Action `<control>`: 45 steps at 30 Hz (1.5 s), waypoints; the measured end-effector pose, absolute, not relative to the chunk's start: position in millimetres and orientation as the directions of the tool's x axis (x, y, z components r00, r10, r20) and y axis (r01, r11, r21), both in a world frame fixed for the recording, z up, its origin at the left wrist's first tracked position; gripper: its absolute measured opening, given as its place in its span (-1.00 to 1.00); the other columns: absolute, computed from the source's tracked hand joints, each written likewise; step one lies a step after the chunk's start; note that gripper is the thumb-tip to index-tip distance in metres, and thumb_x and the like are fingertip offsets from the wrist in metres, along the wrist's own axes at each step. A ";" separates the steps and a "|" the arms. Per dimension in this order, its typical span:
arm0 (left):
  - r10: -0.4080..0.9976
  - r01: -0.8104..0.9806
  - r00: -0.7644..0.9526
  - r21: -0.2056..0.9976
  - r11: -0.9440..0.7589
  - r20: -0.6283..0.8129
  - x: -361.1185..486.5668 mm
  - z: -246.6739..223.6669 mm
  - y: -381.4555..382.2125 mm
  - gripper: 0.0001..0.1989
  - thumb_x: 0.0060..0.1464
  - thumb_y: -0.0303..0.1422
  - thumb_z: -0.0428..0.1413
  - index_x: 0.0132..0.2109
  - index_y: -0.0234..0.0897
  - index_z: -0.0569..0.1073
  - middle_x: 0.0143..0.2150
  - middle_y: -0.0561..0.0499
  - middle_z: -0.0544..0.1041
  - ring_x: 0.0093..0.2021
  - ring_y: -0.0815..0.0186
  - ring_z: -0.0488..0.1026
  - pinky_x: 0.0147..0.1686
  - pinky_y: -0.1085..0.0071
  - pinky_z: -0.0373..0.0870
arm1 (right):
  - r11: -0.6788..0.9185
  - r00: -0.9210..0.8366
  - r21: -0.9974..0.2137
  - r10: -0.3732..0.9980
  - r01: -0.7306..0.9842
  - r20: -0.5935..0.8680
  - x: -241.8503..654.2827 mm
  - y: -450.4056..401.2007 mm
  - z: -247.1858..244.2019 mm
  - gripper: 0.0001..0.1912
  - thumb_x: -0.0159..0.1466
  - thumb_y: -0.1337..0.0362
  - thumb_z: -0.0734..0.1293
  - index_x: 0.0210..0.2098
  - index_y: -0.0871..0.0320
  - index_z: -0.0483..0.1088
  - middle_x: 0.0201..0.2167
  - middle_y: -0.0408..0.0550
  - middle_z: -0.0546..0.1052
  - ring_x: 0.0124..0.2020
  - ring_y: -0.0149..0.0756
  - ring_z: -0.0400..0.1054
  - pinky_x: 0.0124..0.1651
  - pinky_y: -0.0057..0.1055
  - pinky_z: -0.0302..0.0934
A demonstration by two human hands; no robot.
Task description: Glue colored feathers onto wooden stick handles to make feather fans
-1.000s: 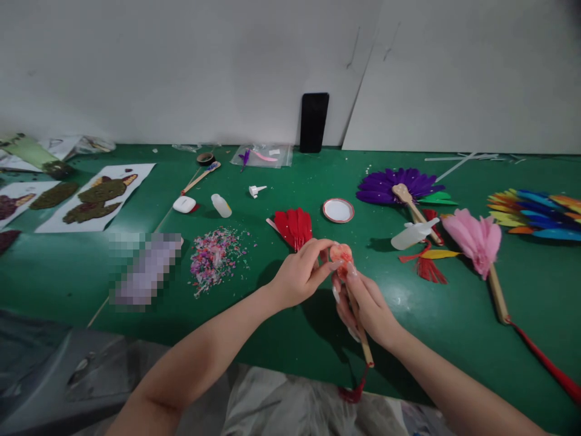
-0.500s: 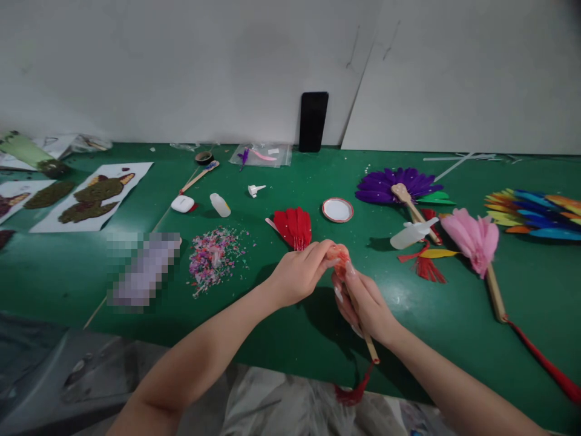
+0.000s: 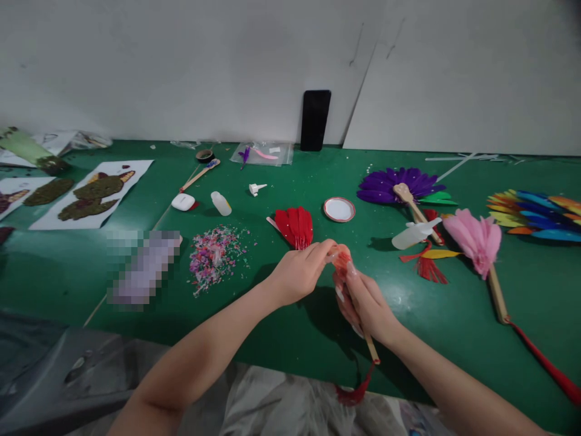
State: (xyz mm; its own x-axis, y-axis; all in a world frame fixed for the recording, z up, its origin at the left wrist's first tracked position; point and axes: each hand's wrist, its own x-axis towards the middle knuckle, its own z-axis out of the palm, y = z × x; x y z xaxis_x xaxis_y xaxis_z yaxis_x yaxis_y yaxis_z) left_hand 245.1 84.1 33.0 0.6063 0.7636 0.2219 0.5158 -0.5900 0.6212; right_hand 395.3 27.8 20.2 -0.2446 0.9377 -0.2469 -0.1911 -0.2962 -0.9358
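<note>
My right hand (image 3: 365,303) is wrapped round a wooden handle (image 3: 372,349) with a red tassel (image 3: 354,395) at its lower end. At the handle's top is a small orange-red piece (image 3: 341,260), its shape partly hidden by fingers. My left hand (image 3: 302,269) pinches that piece at its upper left edge. Just behind my left hand lies a red feather fan (image 3: 295,227). A white lid with a red rim (image 3: 339,209) lies beyond both hands. Left of my left hand is a scattered pile of pink, purple and white flakes (image 3: 215,257).
To the right lie a squeeze bottle (image 3: 413,235), a purple feather fan (image 3: 390,186), a pink one (image 3: 476,239) and multicoloured feathers (image 3: 540,213). A black phone (image 3: 316,120) leans on the wall. Leftward are a small bottle (image 3: 221,203), a white case (image 3: 183,201) and a picture sheet (image 3: 93,194).
The whole view has shifted very slightly. Both hands keep the same hold on the orange-red piece and handle.
</note>
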 end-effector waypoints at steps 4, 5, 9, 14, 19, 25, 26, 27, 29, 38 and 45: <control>0.760 0.460 0.613 0.686 -0.564 0.214 243.7 35.2 85.5 -0.70 0.26 -0.34 -0.22 0.09 -0.26 0.19 0.00 -0.10 0.46 -0.03 0.25 0.43 -0.09 0.32 0.38 | -0.269 -0.227 -0.947 0.947 -0.177 -0.227 395.2 28.1 18.8 -0.54 0.32 -0.06 0.04 -0.50 0.13 0.19 -0.90 -0.36 0.11 -0.87 -0.55 -0.07 -0.77 -0.61 -0.11; 0.759 0.455 0.615 0.691 -0.562 0.212 243.4 35.8 85.8 -0.70 0.26 -0.31 -0.20 0.09 -0.25 0.19 0.00 -0.10 0.46 -0.05 0.24 0.44 -0.10 0.32 0.38 | -0.266 -0.223 -0.946 0.949 -0.183 -0.224 395.2 28.4 18.4 -0.54 0.32 -0.06 0.04 -0.51 0.13 0.19 -0.90 -0.36 0.11 -0.87 -0.56 -0.07 -0.78 -0.62 -0.12; 0.765 0.468 0.615 0.694 -0.548 0.189 243.8 37.6 86.2 -0.66 0.23 -0.24 -0.13 0.10 -0.26 0.18 -0.01 -0.12 0.46 -0.07 0.21 0.45 -0.14 0.28 0.40 | -0.269 -0.235 -0.940 0.947 -0.209 -0.219 395.5 28.8 17.9 -0.55 0.33 -0.05 0.04 -0.50 0.13 0.19 -0.90 -0.37 0.10 -0.88 -0.57 -0.08 -0.78 -0.63 -0.14; 0.783 0.507 0.605 0.689 -0.518 0.143 247.4 38.2 83.6 -0.69 0.25 -0.27 -0.18 0.09 -0.26 0.17 0.03 -0.13 0.44 -0.01 0.17 0.43 -0.11 0.25 0.39 | -0.238 -0.226 -0.949 0.955 -0.209 -0.190 396.3 29.1 17.7 -0.56 0.34 -0.03 0.05 -0.50 0.14 0.20 -0.90 -0.37 0.10 -0.87 -0.58 -0.07 -0.77 -0.64 -0.10; 0.807 0.551 0.576 0.666 -0.503 0.132 249.8 38.4 79.9 -0.70 0.27 -0.30 -0.23 0.09 -0.27 0.15 0.02 -0.14 0.45 -0.03 0.17 0.45 -0.18 0.27 0.42 | -0.251 -0.223 -0.949 0.952 -0.189 -0.207 395.2 31.0 17.9 -0.56 0.32 -0.06 0.05 -0.48 0.13 0.20 -0.90 -0.38 0.09 -0.88 -0.57 -0.06 -0.78 -0.64 -0.08; 0.800 0.539 0.574 0.657 -0.528 0.172 249.3 35.4 79.6 -0.69 0.28 -0.29 -0.28 0.06 -0.28 0.17 0.02 -0.14 0.45 -0.04 0.19 0.45 -0.18 0.28 0.43 | -0.271 -0.220 -0.939 0.949 -0.211 -0.225 393.5 29.6 18.0 -0.54 0.31 -0.07 0.05 -0.50 0.14 0.21 -0.91 -0.38 0.08 -0.89 -0.58 -0.08 -0.80 -0.65 -0.09; 0.800 0.541 0.573 0.652 -0.531 0.176 249.2 34.5 79.7 -0.69 0.28 -0.29 -0.28 0.07 -0.29 0.17 0.02 -0.15 0.45 -0.05 0.19 0.46 -0.19 0.28 0.43 | -0.275 -0.225 -0.937 0.948 -0.216 -0.226 393.6 29.2 18.0 -0.54 0.31 -0.08 0.05 -0.50 0.14 0.21 -0.91 -0.38 0.08 -0.89 -0.58 -0.08 -0.80 -0.65 -0.09; 0.800 0.543 0.573 0.648 -0.534 0.179 249.1 33.6 79.8 -0.68 0.28 -0.29 -0.29 0.07 -0.29 0.17 0.02 -0.15 0.45 -0.05 0.19 0.46 -0.19 0.28 0.43 | -0.277 -0.230 -0.935 0.947 -0.220 -0.226 393.7 28.8 18.0 -0.54 0.31 -0.08 0.05 -0.50 0.14 0.21 -0.91 -0.39 0.08 -0.89 -0.59 -0.09 -0.80 -0.65 -0.10; 0.795 0.539 0.577 0.645 -0.542 0.185 249.0 32.2 79.9 -0.68 0.28 -0.30 -0.29 0.08 -0.30 0.16 0.02 -0.16 0.44 -0.05 0.19 0.45 -0.19 0.29 0.43 | -0.278 -0.233 -0.935 0.946 -0.219 -0.227 394.2 28.6 18.1 -0.53 0.31 -0.08 0.05 -0.50 0.14 0.20 -0.91 -0.39 0.08 -0.89 -0.59 -0.10 -0.80 -0.66 -0.10; 0.789 0.457 0.584 0.726 -0.515 0.192 247.9 34.7 81.3 -0.68 0.28 -0.32 -0.26 0.10 -0.26 0.18 0.06 -0.11 0.42 0.04 0.24 0.40 -0.07 0.31 0.39 | -0.294 -0.236 -0.931 0.941 -0.218 -0.242 395.9 28.6 17.8 -0.54 0.30 -0.09 0.06 -0.48 0.14 0.21 -0.90 -0.39 0.09 -0.89 -0.59 -0.09 -0.80 -0.67 -0.09; 0.768 0.429 0.617 0.744 -0.512 0.172 246.6 37.2 84.1 -0.63 0.24 -0.22 -0.15 0.13 -0.24 0.16 0.09 -0.13 0.40 0.03 0.19 0.40 -0.04 0.24 0.38 | -0.269 -0.233 -0.930 0.949 -0.250 -0.211 397.0 29.6 16.8 -0.56 0.33 -0.05 0.06 -0.49 0.14 0.20 -0.91 -0.38 0.10 -0.89 -0.60 -0.09 -0.79 -0.67 -0.09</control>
State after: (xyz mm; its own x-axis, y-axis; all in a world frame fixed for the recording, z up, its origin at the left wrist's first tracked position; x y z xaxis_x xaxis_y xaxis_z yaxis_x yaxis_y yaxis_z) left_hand 246.6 84.1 37.2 0.6168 0.7680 0.1723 0.4290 -0.5116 0.7445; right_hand 397.0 29.6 16.8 -0.2332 0.9492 -0.2113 -0.2497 -0.2685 -0.9304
